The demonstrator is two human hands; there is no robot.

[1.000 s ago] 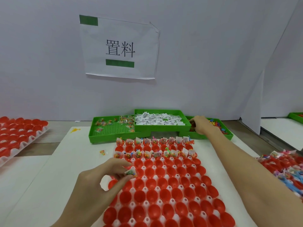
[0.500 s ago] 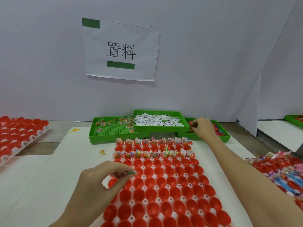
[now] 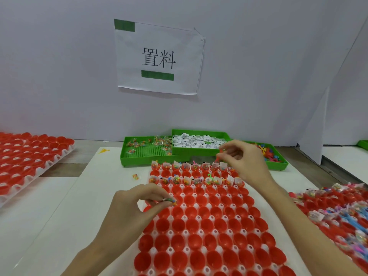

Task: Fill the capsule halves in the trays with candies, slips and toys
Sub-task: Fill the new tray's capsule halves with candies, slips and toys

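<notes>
Left hand (image 3: 139,204) pinches a candy packet (image 3: 170,200) at the tray's (image 3: 153,251) left edge; right hand (image 3: 245,162) pinches a small toy (image 3: 219,155).

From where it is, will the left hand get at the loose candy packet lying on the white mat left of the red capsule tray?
Probably yes: the loose candy packet lies uncovered, but the left hand already pinches a small candy packet.

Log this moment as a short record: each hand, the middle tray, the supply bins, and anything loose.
left hand: pinches a candy packet over the middle tray's left edge
right hand: pinches a small red toy above the tray's far rows
middle tray: some far rows filled, near rows of red halves empty
green bins: candies, slips, toys
loose: one candy packet on the white mat
</notes>
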